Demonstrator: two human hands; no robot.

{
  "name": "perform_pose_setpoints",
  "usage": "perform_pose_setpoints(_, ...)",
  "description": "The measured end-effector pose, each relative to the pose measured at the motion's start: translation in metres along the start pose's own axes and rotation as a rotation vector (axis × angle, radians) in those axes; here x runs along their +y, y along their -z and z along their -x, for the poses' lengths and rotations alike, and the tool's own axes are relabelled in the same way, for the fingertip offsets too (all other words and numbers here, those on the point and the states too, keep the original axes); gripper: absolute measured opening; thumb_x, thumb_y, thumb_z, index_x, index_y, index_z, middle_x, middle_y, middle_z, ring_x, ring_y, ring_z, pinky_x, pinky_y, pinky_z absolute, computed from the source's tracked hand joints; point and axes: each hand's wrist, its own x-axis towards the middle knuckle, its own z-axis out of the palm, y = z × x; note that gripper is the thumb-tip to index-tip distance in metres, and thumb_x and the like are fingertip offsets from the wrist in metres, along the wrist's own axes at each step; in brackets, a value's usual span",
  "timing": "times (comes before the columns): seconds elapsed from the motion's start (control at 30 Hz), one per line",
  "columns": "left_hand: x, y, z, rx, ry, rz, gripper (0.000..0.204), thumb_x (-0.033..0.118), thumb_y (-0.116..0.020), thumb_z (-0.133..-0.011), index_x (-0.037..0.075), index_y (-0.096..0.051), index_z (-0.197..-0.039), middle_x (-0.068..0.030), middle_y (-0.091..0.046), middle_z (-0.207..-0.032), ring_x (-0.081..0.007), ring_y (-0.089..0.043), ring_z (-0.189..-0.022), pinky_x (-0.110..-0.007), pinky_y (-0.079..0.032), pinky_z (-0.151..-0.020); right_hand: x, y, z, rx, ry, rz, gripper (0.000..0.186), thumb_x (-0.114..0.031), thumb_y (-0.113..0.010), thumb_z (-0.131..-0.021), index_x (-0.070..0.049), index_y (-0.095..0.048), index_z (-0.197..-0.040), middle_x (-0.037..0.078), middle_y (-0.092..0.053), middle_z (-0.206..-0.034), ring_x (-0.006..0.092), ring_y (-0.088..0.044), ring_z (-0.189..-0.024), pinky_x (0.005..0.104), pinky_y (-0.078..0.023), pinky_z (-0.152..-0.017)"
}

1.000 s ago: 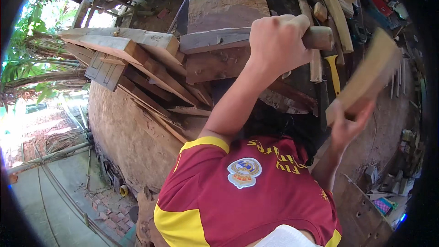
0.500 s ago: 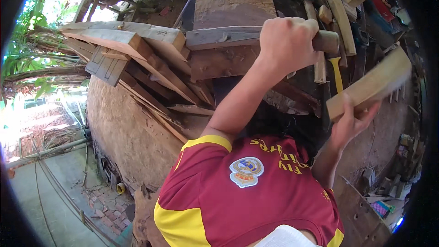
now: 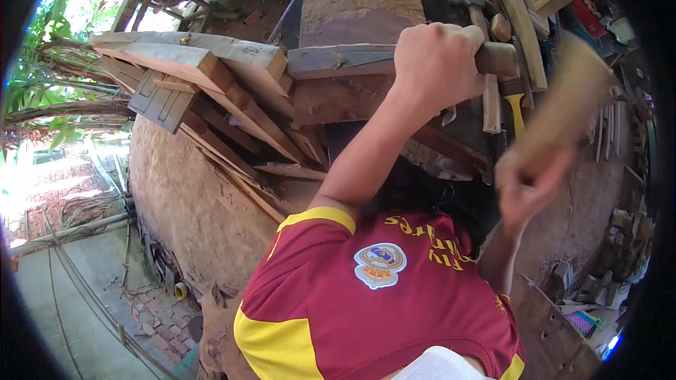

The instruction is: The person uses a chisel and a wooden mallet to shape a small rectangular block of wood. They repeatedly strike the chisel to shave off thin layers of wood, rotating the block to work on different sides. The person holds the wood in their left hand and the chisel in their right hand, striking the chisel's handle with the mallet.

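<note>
The person in the dark red and yellow jersey (image 3: 366, 302) leans over a heap of timber. Their left hand (image 3: 436, 63) is closed in a fist around the round brown wooden handle (image 3: 496, 58) of a chisel-like tool, whose flat grey blade (image 3: 362, 58) lies along the long grey weathered plank (image 3: 317, 62) at the far side of the pile. To the right, their right hand (image 3: 524, 183) is wrapped around the near end of a pale wooden block (image 3: 563, 109), which stands up and away from the hand; both are smeared with motion blur, so the exact hold of the fingers cannot be told. The block sits well right of the handle, apart from it. Just beyond the fist lie a hammer with a wooden shaft (image 3: 477, 10) and a yellow-handled tool (image 3: 516, 112). A broad flat brown board (image 3: 359, 14) rests at the far side, and slanted pale offcuts (image 3: 190, 63) stack up on the left
</note>
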Motion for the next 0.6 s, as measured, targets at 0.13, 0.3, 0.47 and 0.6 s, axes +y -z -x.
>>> perform_pose_setpoints(0.13,-0.005,0.005,0.001,0.063,-0.009,0.056,0.022,0.024,-0.068,-0.054,0.01,-0.063,-0.069,-0.0104,-0.062,-0.065,-0.0292,-0.062,-0.063,-0.037,-0.049,-0.056,0.008,-0.011,0.015,-0.335,-0.333,-0.517,0.086,-0.002,-0.07,-0.066,0.004,-0.027,-0.14,0.014,-0.048,-0.128,0.0238,-0.05,-0.116,0.0346,-0.039,-0.098)
perform_pose_setpoints(0.3,0.0,0.024,0.018,-0.083,-0.13,0.216,0.023,0.02,-0.068,-0.05,0.01,-0.059,-0.068,-0.0086,-0.057,-0.061,-0.0287,-0.06,-0.06,-0.038,-0.046,-0.054,0.032,-0.007,0.025,-0.113,-0.306,-0.553,0.085,-0.004,-0.072,-0.067,0.003,-0.028,-0.139,0.012,-0.049,-0.126,0.0233,-0.051,-0.113,0.0344,-0.041,-0.095)
perform_pose_setpoints(0.47,0.001,0.02,0.02,-0.097,-0.134,0.169,0.023,0.021,-0.069,-0.05,0.011,-0.059,-0.069,-0.0078,-0.059,-0.062,-0.0284,-0.061,-0.061,-0.037,-0.048,-0.054,0.03,0.006,0.028,-0.074,-0.296,-0.486,0.076,-0.002,-0.067,-0.071,0.002,-0.03,-0.137,0.017,-0.05,-0.123,0.0223,-0.054,-0.107,0.0325,-0.044,-0.09)
perform_pose_setpoints(0.6,-0.002,0.02,0.012,-0.038,-0.086,0.146,0.025,0.02,-0.069,-0.049,0.011,-0.06,-0.071,-0.0079,-0.059,-0.062,-0.0285,-0.061,-0.063,-0.037,-0.048,-0.056,0.032,0.02,0.012,0.141,-0.092,-0.367,0.069,0.002,-0.065,-0.074,0.001,-0.033,-0.134,0.02,-0.048,-0.124,0.024,-0.055,-0.103,0.0333,-0.047,-0.084)
